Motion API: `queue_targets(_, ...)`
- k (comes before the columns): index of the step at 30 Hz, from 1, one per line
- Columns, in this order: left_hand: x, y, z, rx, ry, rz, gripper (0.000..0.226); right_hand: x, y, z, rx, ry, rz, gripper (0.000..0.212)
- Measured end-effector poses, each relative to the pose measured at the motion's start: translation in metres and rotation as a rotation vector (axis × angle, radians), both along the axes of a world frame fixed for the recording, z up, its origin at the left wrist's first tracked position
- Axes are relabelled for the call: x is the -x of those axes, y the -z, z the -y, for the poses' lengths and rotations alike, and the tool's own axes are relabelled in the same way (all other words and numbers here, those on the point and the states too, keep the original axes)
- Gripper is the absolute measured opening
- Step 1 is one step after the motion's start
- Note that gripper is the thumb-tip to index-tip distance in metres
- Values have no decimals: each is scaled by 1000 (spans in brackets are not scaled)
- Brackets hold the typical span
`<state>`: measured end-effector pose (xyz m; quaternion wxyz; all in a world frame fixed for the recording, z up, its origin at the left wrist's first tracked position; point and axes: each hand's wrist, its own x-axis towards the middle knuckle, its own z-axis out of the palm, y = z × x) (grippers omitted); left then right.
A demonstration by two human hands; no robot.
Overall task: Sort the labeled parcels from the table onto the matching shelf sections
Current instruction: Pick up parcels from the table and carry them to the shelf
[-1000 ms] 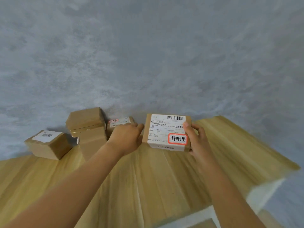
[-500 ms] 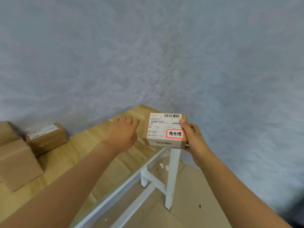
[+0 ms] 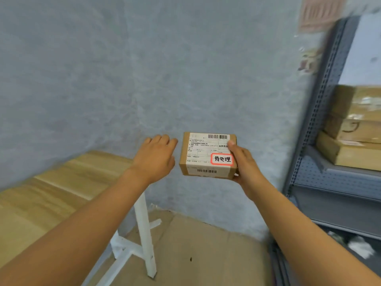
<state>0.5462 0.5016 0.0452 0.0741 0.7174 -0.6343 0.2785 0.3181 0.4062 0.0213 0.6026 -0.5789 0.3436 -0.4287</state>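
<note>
At the far left the wooden tabletop (image 3: 61,182) runs out of view, with its white leg (image 3: 145,234) standing on the brown floor (image 3: 195,254). My left hand (image 3: 154,156) hovers palm down past the table's corner, fingers loosely extended and holding nothing, just beside the parcel but not touching it. The small cardboard parcel (image 3: 207,154) is up in the air in front of the grey-blue wall (image 3: 144,69), its face turned to me: a white shipping label with barcodes and a red-bordered sticker (image 3: 222,159) with handwritten characters at the lower right. My right hand (image 3: 244,168) grips its right edge, thumb on the label, fingers underneath. Further right stands the grey metal shelf (image 3: 321,112), where three flat cardboard boxes (image 3: 354,137) lie stacked on one level.
</note>
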Motion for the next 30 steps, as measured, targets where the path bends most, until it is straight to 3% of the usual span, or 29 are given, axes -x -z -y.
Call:
queue_targets(12, 220, -10, 150, -38, 356, 44, 45, 240, 4, 76, -73, 383, 76, 46)
queue_targets(18, 325, -13, 237, 9, 589, 44, 31, 333, 0, 122, -69, 563, 78, 41)
queue_targets(30, 505, -21, 370, 2, 852, 23, 38, 512, -19, 176, -46, 837, 64, 55)
